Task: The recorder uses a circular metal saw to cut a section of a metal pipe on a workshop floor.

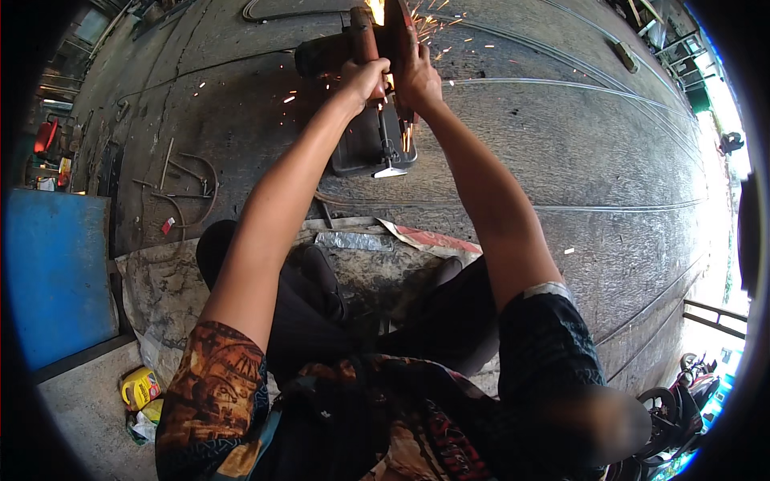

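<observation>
We take this for a metalworking workshop, partly open to daylight on the right: sparks (pixel 439 22) fly from a cutting machine (pixel 365 38) set low on a dark, scuffed floor (pixel 577 144). Across that floor we see long metal rods (pixel 561 82), and, to the left, bent bars (pixel 215 188) lying loose. We also notice a yellow container (pixel 140 389) at the lower left and a motorcycle (pixel 682 409) by the bright side.
</observation>
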`<state>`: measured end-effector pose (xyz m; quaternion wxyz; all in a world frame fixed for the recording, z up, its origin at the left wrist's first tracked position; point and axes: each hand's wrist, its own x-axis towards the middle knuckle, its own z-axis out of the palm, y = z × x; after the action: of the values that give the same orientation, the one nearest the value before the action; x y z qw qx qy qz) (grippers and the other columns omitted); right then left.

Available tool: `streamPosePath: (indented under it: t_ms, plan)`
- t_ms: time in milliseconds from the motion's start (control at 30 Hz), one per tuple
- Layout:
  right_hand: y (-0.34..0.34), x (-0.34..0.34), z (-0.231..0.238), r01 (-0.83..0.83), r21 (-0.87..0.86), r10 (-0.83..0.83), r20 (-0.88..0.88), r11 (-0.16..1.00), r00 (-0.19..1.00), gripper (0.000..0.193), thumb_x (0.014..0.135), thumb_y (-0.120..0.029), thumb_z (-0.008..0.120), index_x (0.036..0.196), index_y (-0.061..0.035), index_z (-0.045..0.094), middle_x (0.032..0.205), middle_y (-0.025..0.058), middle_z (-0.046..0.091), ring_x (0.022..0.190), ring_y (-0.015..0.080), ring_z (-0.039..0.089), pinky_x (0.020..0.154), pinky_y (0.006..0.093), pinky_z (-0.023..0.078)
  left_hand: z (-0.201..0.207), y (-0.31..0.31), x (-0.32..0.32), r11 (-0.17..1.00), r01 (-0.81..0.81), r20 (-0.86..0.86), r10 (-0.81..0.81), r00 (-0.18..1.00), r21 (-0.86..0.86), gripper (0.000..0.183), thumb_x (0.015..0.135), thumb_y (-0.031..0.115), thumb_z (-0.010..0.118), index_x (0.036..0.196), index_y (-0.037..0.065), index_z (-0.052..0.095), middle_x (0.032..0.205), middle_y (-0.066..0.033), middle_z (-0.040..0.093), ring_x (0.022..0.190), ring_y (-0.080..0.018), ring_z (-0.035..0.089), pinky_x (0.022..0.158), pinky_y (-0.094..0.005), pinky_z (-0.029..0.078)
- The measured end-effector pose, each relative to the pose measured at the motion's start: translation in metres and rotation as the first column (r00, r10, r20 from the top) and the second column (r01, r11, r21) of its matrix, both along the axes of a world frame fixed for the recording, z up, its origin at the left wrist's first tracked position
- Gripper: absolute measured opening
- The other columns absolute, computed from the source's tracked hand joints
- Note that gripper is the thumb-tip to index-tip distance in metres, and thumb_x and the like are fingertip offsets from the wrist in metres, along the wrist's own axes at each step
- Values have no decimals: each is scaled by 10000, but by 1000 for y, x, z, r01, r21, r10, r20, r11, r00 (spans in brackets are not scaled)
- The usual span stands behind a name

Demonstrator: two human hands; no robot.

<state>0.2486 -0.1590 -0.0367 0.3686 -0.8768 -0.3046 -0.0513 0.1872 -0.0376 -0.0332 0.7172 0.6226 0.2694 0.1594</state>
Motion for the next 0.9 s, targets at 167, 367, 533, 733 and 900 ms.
streamPosePath:
  t_ms: [167,367,533,733,900]
  plan:
    - [-3,3,-6,-1,-5,1,27,1000,1000,701,910,-241,486,1519,-225,140,1277,284,439,923,512,608,769,545,524,2,-6,-1,1000,9,-8,-9,1000,4,146,699,122,678,733,-8,619,656,-77,622,535,-165,598,502,-312,484]
    - [-1,2,-8,0,10,-1,37,1000,999,688,914,-237,481,1517,-225,149,1278,281,444,919,507,612,770,543,525,5,-4,-4,999,17,-20,-16,1000,30,142,698,121,675,726,-5,616,642,-72,617,528,-159,594,493,-315,479]
    - [-4,3,-9,-1,-3,1,39,1000,999,665,928,-248,462,1516,-224,152,1278,282,447,921,507,612,770,538,525,10,-10,-6,999,49,-32,-48,998,14,114,739,108,645,740,15,579,644,-69,594,530,-156,590,502,-290,493]
    - [-3,2,-9,16,15,-17,58,1000,998,657,933,-260,456,1516,-235,154,1264,276,461,909,509,612,744,554,525,7,-7,-4,999,52,-29,-52,998,-12,93,755,80,632,743,18,565,651,-74,599,587,-168,636,522,-284,500]
    - [-2,-3,-5,10,-28,-9,35,1000,999,664,937,-254,457,1519,-205,140,1242,287,464,894,499,620,727,540,537,3,-3,-5,996,79,-25,-80,997,-30,96,755,82,635,746,21,561,655,-74,604,580,-162,629,522,-286,501]
